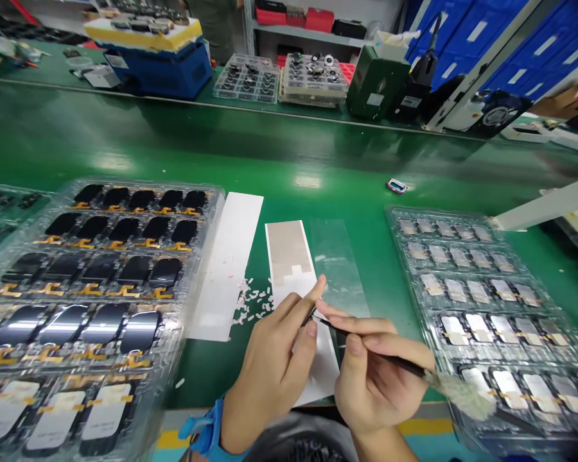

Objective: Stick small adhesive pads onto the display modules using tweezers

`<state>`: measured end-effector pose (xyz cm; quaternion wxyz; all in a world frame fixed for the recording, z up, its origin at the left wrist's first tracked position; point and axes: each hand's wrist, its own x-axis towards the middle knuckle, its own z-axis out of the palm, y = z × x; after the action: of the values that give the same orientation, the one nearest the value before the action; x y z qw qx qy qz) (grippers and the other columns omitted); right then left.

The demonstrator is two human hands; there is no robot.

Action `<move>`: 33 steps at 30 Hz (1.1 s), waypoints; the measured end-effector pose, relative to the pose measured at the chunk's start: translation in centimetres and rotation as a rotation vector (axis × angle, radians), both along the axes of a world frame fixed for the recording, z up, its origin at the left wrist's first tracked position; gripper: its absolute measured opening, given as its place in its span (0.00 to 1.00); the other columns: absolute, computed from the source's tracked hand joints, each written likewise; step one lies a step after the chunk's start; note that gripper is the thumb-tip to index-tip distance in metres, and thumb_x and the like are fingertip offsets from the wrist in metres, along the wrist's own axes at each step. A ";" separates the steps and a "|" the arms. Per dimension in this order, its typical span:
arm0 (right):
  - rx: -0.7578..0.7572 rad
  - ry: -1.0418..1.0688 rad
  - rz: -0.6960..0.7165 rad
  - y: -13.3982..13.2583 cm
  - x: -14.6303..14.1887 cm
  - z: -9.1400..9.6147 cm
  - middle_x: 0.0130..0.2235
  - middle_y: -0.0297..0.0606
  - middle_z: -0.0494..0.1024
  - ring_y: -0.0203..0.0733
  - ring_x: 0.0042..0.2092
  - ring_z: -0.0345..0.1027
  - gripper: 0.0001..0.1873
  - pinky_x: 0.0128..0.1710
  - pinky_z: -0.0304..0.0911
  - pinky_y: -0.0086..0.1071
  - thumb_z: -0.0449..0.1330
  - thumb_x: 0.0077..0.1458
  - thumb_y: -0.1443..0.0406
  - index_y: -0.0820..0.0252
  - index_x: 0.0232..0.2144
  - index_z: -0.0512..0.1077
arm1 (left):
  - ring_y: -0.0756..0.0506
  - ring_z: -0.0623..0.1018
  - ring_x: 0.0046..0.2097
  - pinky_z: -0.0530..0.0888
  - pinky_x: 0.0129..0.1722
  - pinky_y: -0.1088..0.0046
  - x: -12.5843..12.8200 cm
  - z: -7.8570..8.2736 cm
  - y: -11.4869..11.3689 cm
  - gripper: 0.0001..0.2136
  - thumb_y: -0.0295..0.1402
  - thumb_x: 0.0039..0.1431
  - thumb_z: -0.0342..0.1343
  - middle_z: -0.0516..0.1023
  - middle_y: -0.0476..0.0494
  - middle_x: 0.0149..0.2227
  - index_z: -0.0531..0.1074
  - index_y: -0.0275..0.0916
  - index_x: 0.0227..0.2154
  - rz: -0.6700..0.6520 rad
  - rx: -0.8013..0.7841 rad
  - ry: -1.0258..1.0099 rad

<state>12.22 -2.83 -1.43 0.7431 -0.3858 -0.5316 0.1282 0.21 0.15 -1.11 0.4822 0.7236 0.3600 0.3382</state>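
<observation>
My left hand (274,359), with a blue wrist strap (205,430), pinches a small dark item (311,314) between thumb and forefinger. My right hand (376,378) grips a thin black-handled brush (390,353) with pale fuzzy bristles (462,394); its tip reaches the left fingertips. Under the hands lies a white strip (318,359) with beige pads (289,253). A clear film (340,269) lies to its right, and a white sheet (226,266) to its left. Small pale cut pieces (253,301) are scattered between them.
A plastic tray of black screens with orange flex cables (101,256) fills the left, and a tray of silver-faced parts (481,301) the right. Across the green bench (173,141) stand more trays, a blue box (173,64) and a green machine (373,83).
</observation>
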 end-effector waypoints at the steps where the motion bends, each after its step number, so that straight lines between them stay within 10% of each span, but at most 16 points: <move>1: -0.004 0.003 -0.009 0.0 0.0 0.0 0.40 0.39 0.78 0.46 0.46 0.79 0.18 0.46 0.81 0.47 0.54 0.60 0.83 0.60 0.46 0.64 | 0.45 0.74 0.38 0.70 0.37 0.67 0.0 0.1 0.0 0.24 0.31 0.73 0.40 0.72 0.46 0.41 0.54 0.51 0.69 -0.004 -0.001 0.002; 33: 0.023 -0.031 0.007 0.1 -0.1 0.3 0.41 0.41 0.78 0.46 0.47 0.78 0.21 0.43 0.82 0.45 0.51 0.56 0.87 0.64 0.45 0.64 | 0.49 0.73 0.28 0.70 0.26 0.74 0.3 -0.4 0.3 0.24 0.26 0.69 0.43 0.70 0.50 0.31 0.60 0.43 0.66 0.098 0.255 0.203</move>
<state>12.07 -2.71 -1.08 0.7388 -0.3770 -0.5458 0.1187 0.46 0.46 -1.48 0.3308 0.7908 0.3958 0.3295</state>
